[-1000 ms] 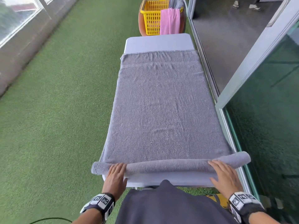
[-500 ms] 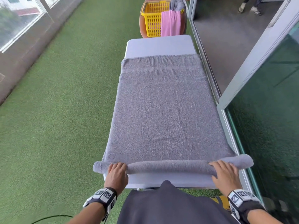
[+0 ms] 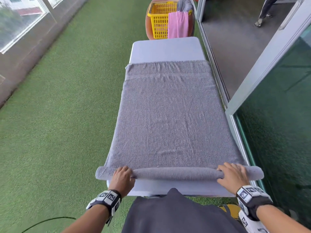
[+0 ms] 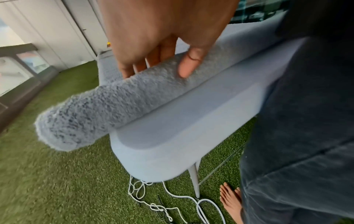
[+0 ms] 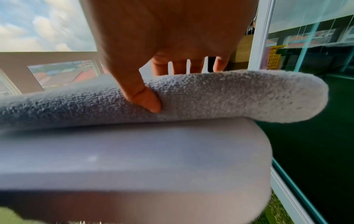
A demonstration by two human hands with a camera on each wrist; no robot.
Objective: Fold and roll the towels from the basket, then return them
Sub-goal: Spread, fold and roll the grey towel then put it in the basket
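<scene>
A grey towel lies flat along the pale table, and its near end is wound into a roll that overhangs both table sides. My left hand grips the roll near its left end, fingers over the top and thumb on the near side. My right hand holds the roll the same way near its right end. Beyond the table stands the yellow basket with a pink towel draped over its rim and a grey one behind it.
A glass wall and sliding-door frame run close along the table's right side. Artificial grass stretches to the left. A white cord lies under the table by my bare foot. Another person's legs stand far right.
Both hands have turned the roll away from me, so it is thicker. The towel's far edge has slid nearer, baring more table at the far end.
</scene>
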